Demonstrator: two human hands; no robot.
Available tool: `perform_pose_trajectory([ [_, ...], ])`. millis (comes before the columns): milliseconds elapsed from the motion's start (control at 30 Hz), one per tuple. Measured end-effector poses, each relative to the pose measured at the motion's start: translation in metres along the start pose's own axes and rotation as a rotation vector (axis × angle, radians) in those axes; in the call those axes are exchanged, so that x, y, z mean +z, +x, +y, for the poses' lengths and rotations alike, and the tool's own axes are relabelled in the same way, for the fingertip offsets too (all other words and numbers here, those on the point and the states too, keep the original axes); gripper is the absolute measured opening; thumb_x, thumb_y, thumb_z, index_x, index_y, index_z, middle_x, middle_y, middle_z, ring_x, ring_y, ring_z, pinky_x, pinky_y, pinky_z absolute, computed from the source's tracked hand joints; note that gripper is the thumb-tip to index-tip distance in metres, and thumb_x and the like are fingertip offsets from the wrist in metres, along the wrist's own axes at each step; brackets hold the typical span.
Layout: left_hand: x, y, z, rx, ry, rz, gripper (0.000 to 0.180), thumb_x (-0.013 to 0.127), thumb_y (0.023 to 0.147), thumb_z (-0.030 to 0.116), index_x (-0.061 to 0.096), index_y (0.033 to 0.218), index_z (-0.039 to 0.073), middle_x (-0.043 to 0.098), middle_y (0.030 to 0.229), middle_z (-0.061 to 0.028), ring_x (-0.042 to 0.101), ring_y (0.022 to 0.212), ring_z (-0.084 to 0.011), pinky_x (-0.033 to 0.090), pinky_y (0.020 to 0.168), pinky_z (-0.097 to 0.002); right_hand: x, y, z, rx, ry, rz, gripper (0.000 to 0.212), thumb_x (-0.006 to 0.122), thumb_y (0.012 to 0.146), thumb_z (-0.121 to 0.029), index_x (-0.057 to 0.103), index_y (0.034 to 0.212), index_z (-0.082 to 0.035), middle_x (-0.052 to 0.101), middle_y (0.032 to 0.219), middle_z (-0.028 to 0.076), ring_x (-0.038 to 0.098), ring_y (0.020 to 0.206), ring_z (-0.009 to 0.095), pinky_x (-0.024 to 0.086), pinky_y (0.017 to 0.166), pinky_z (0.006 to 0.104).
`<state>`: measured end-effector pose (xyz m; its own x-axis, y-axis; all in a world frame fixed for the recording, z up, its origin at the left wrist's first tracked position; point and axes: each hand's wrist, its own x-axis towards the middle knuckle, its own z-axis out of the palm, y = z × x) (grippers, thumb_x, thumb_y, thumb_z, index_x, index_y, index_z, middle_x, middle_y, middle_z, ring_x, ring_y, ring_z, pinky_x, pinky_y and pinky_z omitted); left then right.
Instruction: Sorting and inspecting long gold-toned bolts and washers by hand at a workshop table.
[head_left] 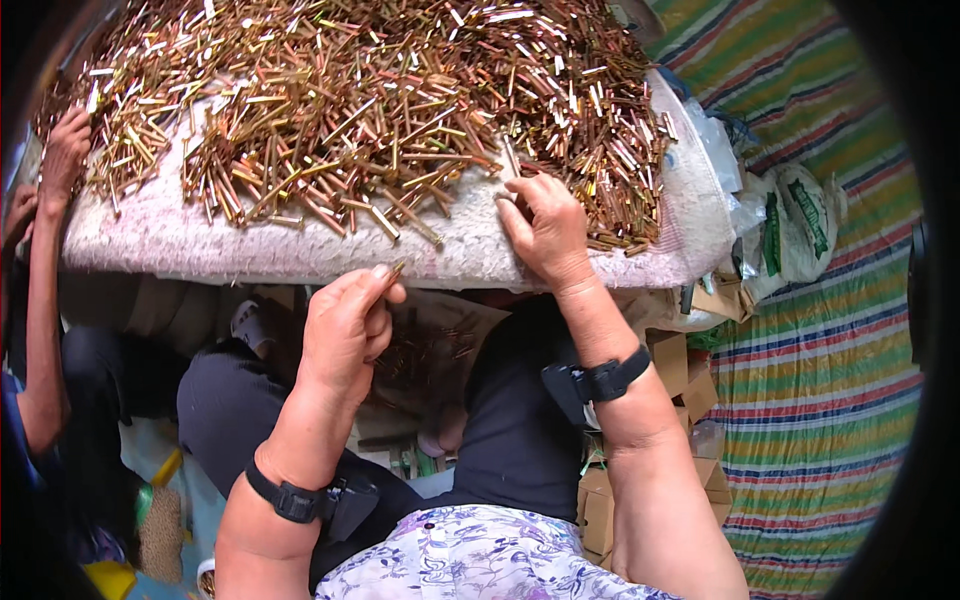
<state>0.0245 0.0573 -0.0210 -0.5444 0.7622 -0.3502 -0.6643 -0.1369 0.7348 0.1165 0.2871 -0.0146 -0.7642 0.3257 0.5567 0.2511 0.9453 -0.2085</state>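
Note:
A large heap of thin gold-coloured metal rods (330,110), some with heads like bolts, covers a padded table top (300,248). My left hand (345,330) is raised just in front of the table's near edge. Its thumb and finger pinch a small brass-coloured metal piece (398,268), mostly hidden by the fingers. Over the near right part of the heap is my right hand (548,228), thumb and index finger curled close together. A pale metal rod (511,156) lies right at its fingertips; whether they grip it is unclear.
Another person's hand (66,150) rests at the heap's left edge. Plastic bags and a white sack (805,225) stand right of the table, above cardboard boxes (672,365). A striped sheet (810,400) spreads along the right. My legs are under the table.

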Motion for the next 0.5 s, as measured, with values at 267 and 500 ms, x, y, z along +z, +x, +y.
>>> perform_pose_trajectory([
  [267,0.001,0.003,-0.004,0.006,-0.024,0.028,0.023,0.054,0.088,0.022,0.056,0.074,0.004,0.029,0.049,0.0072,0.019,0.039,-0.0025,0.013,0.036,-0.0205,0.005,-0.008,0.003,0.144,0.128,0.211,0.008,0.061,0.072,-0.005,0.062,0.081,-0.004,0.059,0.077,0.011,0.057,0.075,0.029,0.046,0.068,0.0375],
  [500,0.005,0.001,-0.004,-0.024,0.012,0.033,0.025,0.054,0.088,0.024,0.056,0.073,0.004,0.029,0.048,0.007,0.019,0.039,-0.0031,0.013,0.037,-0.0206,0.0,0.038,0.013,0.03,0.04,0.254,0.005,0.062,0.073,-0.008,0.064,0.077,-0.006,0.059,0.075,0.009,0.058,0.072,0.027,0.048,0.064,0.0359],
])
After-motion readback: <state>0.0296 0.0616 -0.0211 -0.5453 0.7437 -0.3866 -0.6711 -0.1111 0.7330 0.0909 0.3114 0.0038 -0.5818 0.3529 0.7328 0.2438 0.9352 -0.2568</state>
